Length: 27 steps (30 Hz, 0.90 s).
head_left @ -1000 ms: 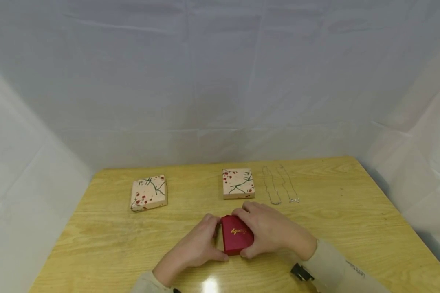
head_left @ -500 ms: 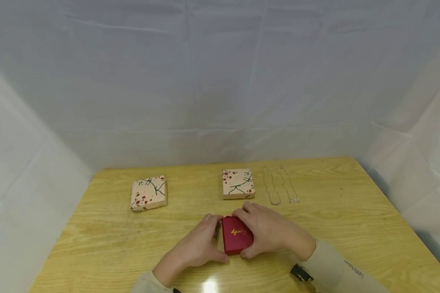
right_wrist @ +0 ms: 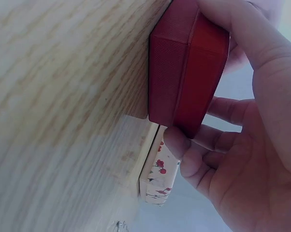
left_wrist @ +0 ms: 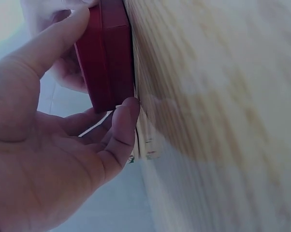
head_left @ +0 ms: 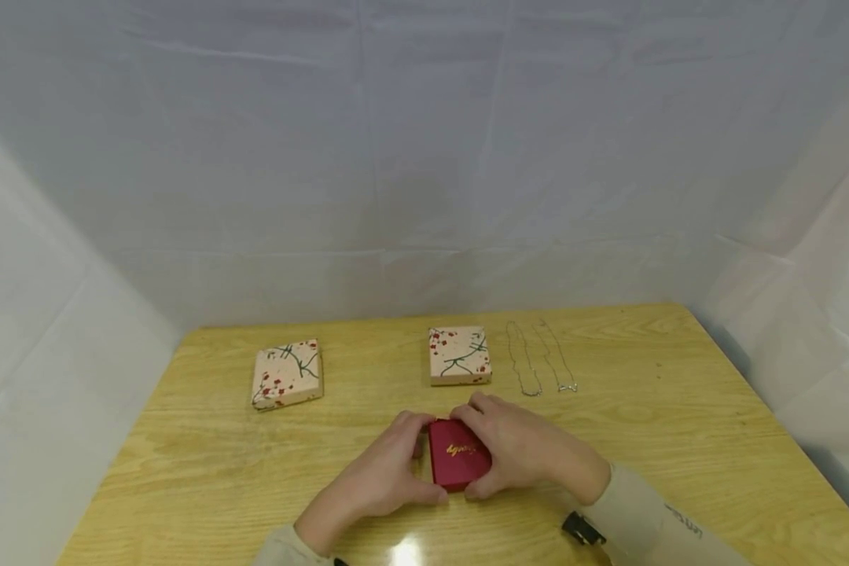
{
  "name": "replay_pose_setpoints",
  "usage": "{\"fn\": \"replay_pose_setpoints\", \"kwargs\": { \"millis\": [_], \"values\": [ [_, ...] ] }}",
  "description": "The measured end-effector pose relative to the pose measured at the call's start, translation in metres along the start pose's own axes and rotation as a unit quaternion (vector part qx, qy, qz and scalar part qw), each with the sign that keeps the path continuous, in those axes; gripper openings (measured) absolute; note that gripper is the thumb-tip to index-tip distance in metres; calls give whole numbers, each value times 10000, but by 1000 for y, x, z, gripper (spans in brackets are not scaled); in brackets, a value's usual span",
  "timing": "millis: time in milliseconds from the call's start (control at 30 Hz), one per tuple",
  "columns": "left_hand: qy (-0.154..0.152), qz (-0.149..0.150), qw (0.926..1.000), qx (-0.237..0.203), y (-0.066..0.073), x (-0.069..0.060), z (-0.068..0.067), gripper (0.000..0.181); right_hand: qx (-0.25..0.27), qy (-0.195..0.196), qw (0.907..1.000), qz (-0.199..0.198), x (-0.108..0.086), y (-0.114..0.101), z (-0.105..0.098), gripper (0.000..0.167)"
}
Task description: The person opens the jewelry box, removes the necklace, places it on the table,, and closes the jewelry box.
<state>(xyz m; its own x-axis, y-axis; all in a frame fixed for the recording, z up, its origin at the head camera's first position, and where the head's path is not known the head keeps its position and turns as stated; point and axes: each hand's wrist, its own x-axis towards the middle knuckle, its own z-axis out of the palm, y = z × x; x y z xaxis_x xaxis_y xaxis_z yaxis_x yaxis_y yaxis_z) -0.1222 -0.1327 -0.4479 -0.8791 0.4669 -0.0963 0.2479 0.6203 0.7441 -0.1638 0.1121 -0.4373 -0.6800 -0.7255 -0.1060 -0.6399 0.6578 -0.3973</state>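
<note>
A dark red box [head_left: 457,460] with gold lettering on its lid lies on the table near the front, between both hands. My left hand [head_left: 384,472] grips its left side, thumb at the near corner and fingertips at the far one. From the right, my right hand [head_left: 520,446] holds the box the same way. In the left wrist view the red box [left_wrist: 107,58] rests flat, the left hand [left_wrist: 58,130] curled round its edge. The right wrist view shows the red box [right_wrist: 184,67] closed, a seam round its side, with the right hand [right_wrist: 252,125] against it.
Behind the hands stands a cream floral box [head_left: 460,355]; a second floral box [head_left: 287,374] lies further left. Two thin chain necklaces, one [head_left: 531,392] beside the other [head_left: 567,387], lie to the right at the back. White cloth [head_left: 424,157] surrounds the wooden table [head_left: 205,456].
The left hand has shifted very slightly to the right, its thumb nearer the box's front edge. The red box has moved a touch right; the right hand is almost unchanged.
</note>
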Motion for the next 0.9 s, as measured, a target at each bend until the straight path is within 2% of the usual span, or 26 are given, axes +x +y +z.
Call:
{"fn": "replay_pose_setpoints", "kwargs": {
  "millis": [267,533,900],
  "values": [
    [-38,-56,10000,2,-1,1,1,98,353,-221,9987,292,-10,10,-5,99],
    [-79,-134,9999,52,-1,1,0,98,362,-231,9988,224,-13,13,-7,94],
    [-83,-50,9998,160,-1,1,0,97,283,-179,9993,178,-14,12,-6,93]
  ]
}}
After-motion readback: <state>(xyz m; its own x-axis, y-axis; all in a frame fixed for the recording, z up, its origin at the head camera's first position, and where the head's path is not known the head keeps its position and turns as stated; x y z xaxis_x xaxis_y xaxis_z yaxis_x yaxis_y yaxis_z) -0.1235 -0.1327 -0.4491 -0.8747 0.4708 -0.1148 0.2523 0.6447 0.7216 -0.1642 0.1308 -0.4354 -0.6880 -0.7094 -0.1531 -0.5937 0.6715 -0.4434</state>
